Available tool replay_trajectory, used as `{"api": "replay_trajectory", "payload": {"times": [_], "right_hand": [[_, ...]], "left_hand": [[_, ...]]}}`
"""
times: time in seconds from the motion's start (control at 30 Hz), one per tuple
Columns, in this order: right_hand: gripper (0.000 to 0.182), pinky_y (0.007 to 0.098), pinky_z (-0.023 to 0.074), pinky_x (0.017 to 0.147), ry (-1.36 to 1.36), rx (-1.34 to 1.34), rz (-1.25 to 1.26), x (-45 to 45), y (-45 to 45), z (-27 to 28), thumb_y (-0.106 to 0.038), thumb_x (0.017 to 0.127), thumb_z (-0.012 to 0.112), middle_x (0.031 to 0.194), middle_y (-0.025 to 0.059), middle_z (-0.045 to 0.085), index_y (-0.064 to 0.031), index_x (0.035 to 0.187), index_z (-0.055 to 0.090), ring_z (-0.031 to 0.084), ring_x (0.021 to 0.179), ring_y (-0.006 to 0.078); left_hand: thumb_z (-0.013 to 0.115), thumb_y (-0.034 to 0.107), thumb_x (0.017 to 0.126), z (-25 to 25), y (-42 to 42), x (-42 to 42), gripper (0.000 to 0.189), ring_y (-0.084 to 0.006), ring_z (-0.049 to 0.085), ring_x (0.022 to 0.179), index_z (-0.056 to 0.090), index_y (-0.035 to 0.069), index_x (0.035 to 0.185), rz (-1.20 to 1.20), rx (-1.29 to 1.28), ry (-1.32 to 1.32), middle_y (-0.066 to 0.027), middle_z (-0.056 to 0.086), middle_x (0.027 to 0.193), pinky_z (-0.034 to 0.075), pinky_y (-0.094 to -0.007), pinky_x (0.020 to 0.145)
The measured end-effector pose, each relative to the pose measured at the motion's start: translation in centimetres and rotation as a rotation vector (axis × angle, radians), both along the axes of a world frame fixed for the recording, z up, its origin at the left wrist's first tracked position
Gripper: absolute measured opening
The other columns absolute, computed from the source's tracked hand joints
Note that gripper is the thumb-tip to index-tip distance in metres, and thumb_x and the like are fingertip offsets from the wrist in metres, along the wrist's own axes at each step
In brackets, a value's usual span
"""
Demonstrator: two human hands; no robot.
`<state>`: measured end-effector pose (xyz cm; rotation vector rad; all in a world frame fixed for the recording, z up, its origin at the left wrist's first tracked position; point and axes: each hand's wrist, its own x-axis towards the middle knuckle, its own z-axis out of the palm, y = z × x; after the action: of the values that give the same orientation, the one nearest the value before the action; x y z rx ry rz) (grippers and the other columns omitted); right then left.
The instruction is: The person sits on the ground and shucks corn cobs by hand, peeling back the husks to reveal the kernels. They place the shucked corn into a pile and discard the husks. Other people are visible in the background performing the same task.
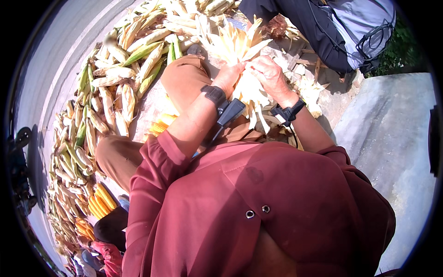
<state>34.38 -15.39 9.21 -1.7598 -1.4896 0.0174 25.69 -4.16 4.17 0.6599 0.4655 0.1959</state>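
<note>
Pale corn husks (238, 41), peeled back and fanned out, show above and below my two hands. My left hand (230, 78) is closed on the husks from the left side. Against it, my right hand (268, 72) pinches the same husks with bent fingers. Bright glare hides the detail between the fingertips, and I cannot tell whether a cob is inside. Bare yellow corn cobs (162, 124) lie by my left forearm, partly hidden behind it.
A long heap of unhusked corn ears (116, 74) curves along the left. Husked yellow cobs (101, 202) lie at the lower left near other people. Another person in dark trousers (304, 31) is at the top right. Loose husks (311, 93) lie right of my hands, near a concrete slab (391, 138).
</note>
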Motion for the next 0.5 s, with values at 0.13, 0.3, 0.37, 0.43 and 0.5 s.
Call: {"api": "replay_trajectory", "payload": {"times": [0.13,0.3,0.37,0.43,0.5], "right_hand": [[0.009,0.0262,0.0444,0.057,0.116,0.035,-0.134,-0.4,0.3,-0.6,-0.008,0.078,0.062,0.069,0.0070,0.056,-0.0026,0.085,0.062,0.055,0.061,0.0177],[0.010,0.0222,0.0381,0.045,0.986,-0.022,-0.232,-0.2,0.4,-2.3,-0.009,0.080,0.059,0.058,0.0005,0.052,-0.0013,0.073,0.057,0.048,0.048,0.0097],[0.014,0.0209,0.0358,0.043,1.329,0.013,-0.212,0.0,0.5,-2.9,-0.008,0.081,0.056,0.057,-0.0018,0.050,-0.0022,0.068,0.054,0.045,0.045,0.0073],[0.015,0.0212,0.0365,0.042,1.446,0.016,-0.176,-0.3,0.7,-2.6,-0.007,0.080,0.055,0.057,-0.0010,0.050,-0.0033,0.066,0.052,0.045,0.045,0.0082],[0.019,0.0225,0.0377,0.041,1.514,0.009,-0.136,-0.3,0.8,-2.9,-0.010,0.083,0.052,0.055,0.0002,0.049,-0.0041,0.065,0.051,0.046,0.043,0.0096]], "left_hand": [[0.057,0.013,0.083,0.9,-0.4,-0.1,0.033,-0.0189,0.057,0.086,0.049,0.000,0.112,0.087,0.089,-0.092,-0.0098,0.058,0.100,0.049,-0.0324,0.074],[0.058,0.011,0.082,0.7,-0.8,-0.1,0.034,-0.0163,0.056,0.086,0.049,-0.001,0.113,0.179,0.282,-0.091,-0.0081,0.058,0.100,0.048,-0.0290,0.075],[0.058,0.010,0.082,1.2,-0.9,-0.2,0.032,-0.0158,0.056,0.084,0.050,-0.001,0.111,0.199,0.352,-0.038,-0.0080,0.058,0.097,0.048,-0.0283,0.073],[0.057,0.009,0.082,1.0,-0.7,-0.2,0.031,-0.0160,0.057,0.081,0.051,-0.002,0.110,0.213,0.398,-0.022,-0.0081,0.059,0.094,0.048,-0.0280,0.070],[0.056,0.007,0.081,0.6,-0.5,0.0,0.029,-0.0162,0.058,0.077,0.052,-0.002,0.108,0.232,0.408,-0.008,-0.0082,0.059,0.091,0.049,-0.0277,0.067]]}}
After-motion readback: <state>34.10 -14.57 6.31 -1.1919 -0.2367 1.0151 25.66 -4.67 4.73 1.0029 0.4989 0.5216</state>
